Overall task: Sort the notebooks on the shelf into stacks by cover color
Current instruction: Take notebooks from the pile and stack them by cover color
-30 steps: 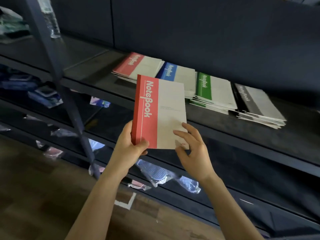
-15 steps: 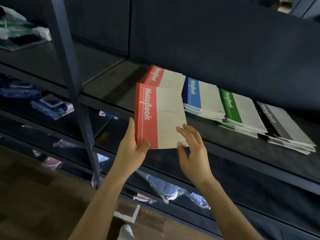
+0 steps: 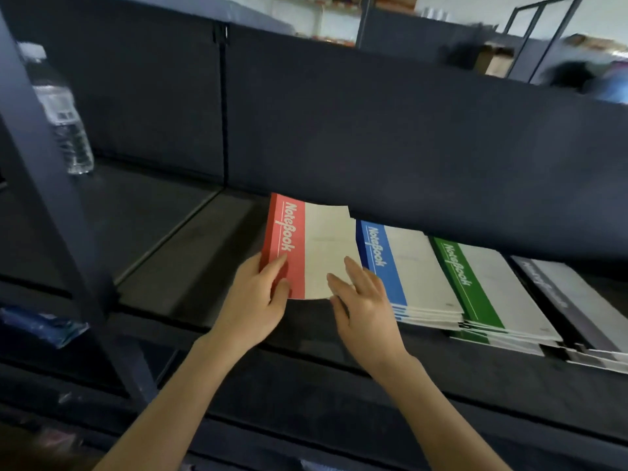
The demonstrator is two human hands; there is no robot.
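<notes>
Red notebook (image 3: 319,246) is on the shelf (image 3: 190,260) just left of the blue stack (image 3: 407,266), long axis running straight away from the fingertips. Left hand (image 3: 251,307) pinches the near red corner. Right hand (image 3: 363,300) rests flat on the cover, fingers straight. Red spine band, white face, near edge slightly bowed.

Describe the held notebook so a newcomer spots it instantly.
On the dark shelf runs a row of notebook stacks. At its left end is the red notebook, gripped by the left hand. It alone has a red band; beside it sit the blue stack, green stack and grey stack.
</notes>
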